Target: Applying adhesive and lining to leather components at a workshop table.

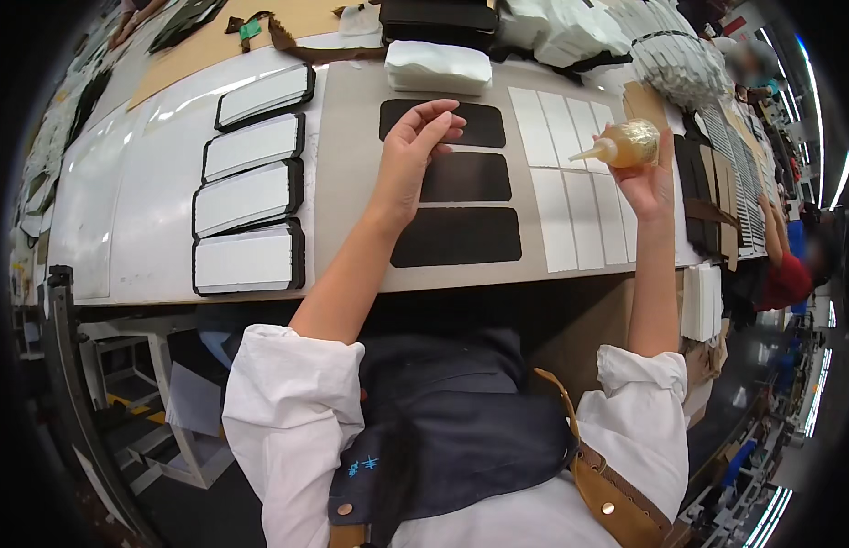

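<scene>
My right hand (648, 187) grips a squeeze bottle (633, 144) of amber liquid. The bottle lies tilted on its side, its thin nozzle pointing left over white strips (584, 205) laid in two rows. My left hand (417, 146) hovers above the black rectangular panels, fingers loosely bent and apart, with nothing visible in them. It partly covers the far panel (479, 125) and the middle panel (470, 176). The near panel (456, 237) lies flat, closest to me. These panels rest on a grey-beige board (347, 183).
Several stacks of white-topped black pieces (245, 260) form a column at left. A white stack (438, 67) sits beyond the panels. White bundles (571, 32) and tied strips (676, 55) lie at far right. Black and brown pieces (703, 192) are right of my hand.
</scene>
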### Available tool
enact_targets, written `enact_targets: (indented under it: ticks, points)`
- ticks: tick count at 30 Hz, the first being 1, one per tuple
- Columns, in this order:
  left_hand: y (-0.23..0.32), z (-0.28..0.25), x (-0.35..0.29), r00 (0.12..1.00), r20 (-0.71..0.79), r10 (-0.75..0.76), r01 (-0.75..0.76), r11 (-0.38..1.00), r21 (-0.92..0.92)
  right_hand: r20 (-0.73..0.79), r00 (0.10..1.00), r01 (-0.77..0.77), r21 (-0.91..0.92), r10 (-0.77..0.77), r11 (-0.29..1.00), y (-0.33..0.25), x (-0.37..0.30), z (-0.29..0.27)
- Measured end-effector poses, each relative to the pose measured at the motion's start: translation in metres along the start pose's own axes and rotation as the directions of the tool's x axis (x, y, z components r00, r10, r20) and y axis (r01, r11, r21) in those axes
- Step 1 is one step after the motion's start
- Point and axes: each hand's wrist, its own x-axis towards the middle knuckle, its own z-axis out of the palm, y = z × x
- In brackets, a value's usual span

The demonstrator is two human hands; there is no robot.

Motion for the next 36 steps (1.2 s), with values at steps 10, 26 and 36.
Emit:
enact_targets:
  ticks: [10,26,36]
  points:
    - [0.004,-0.012,0.004,0.984,-0.143,0.105,-0.119,0.989,-0.090,0.110,0.953,0.304,-0.368,-0.283,0.879,0.008,-0.003,0.006]
    - [0.003,-0.011,0.004,0.987,-0.130,0.091,-0.105,0.989,-0.103,0.271,0.906,0.422,-0.583,-0.324,0.694,0.020,0.005,-0.007]
    - [0.002,-0.010,0.002,0.990,-0.122,0.073,-0.085,0.992,-0.096,0.274,0.906,0.424,-0.590,-0.323,0.688,0.024,0.005,-0.008]
